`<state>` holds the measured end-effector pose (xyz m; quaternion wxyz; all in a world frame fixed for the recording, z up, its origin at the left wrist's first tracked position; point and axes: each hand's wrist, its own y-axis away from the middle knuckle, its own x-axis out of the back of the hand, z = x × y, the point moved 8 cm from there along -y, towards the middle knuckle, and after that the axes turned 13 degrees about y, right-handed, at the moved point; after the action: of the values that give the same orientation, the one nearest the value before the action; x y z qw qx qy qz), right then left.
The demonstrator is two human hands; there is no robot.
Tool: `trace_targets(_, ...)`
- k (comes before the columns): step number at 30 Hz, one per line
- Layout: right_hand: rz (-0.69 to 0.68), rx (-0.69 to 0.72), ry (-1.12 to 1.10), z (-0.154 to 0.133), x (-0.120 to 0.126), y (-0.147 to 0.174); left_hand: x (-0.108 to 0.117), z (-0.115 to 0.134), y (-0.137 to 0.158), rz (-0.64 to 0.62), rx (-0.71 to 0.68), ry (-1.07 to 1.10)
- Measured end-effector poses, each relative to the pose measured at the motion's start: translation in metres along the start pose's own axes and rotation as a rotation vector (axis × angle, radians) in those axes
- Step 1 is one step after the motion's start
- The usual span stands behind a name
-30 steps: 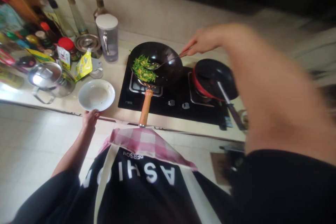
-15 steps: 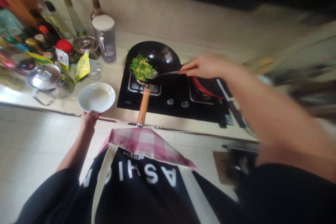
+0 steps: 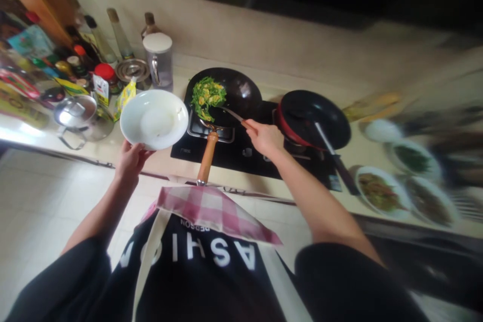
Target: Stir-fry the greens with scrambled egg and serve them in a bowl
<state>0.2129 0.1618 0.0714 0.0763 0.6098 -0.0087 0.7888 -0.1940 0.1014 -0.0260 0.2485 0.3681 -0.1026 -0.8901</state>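
My left hand (image 3: 131, 162) grips the near rim of a white bowl (image 3: 151, 121), which is raised and tilted beside the stove and has nothing but a few specks in it. My right hand (image 3: 265, 138) is closed around the wooden handle of a spatula (image 3: 234, 114). The spatula's metal end reaches into a black wok (image 3: 241, 78), against the chopped greens with yellow bits (image 3: 208, 96) heaped on the wok's left side. The wok's wooden handle (image 3: 207, 158) points toward me.
A red frying pan (image 3: 317, 110) with a long-handled utensil (image 3: 335, 158) sits on the right burner. Plates of food, one a mixed dish (image 3: 379, 192), stand farther right. On the left are a steel pot (image 3: 81, 118), a water jug (image 3: 160, 63) and several bottles and jars.
My left hand has lifted the white bowl up and right, toward the wok. My right hand has come down and left with the spatula, and the greens sit more bunched.
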Motion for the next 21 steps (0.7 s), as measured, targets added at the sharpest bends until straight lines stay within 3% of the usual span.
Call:
trace_targets(5, 0.057, -0.067, 0.023, 0.031, 0.018, 0.02, -0.059, 0.01, -0.002, -0.118, 0.047, 0.013)
trace_targets(8, 0.133, -0.079, 0.081, 0.045, 0.045, 0.033, -0.096, 0.004, -0.008, -0.229, 0.048, -0.002)
trace_targets(11, 0.245, -0.063, 0.123, 0.054, 0.076, 0.049, -0.129, -0.012, -0.019, -0.255, 0.07, -0.014)
trace_targets(16, 0.352, -0.01, 0.157, 0.049, 0.102, 0.078, -0.173, -0.044, -0.037, -0.212, 0.136, 0.015)
trace_targets(21, 0.389, 0.026, 0.265, 0.029, 0.103, 0.099, -0.192, -0.059, -0.037, -0.226, 0.178, 0.007)
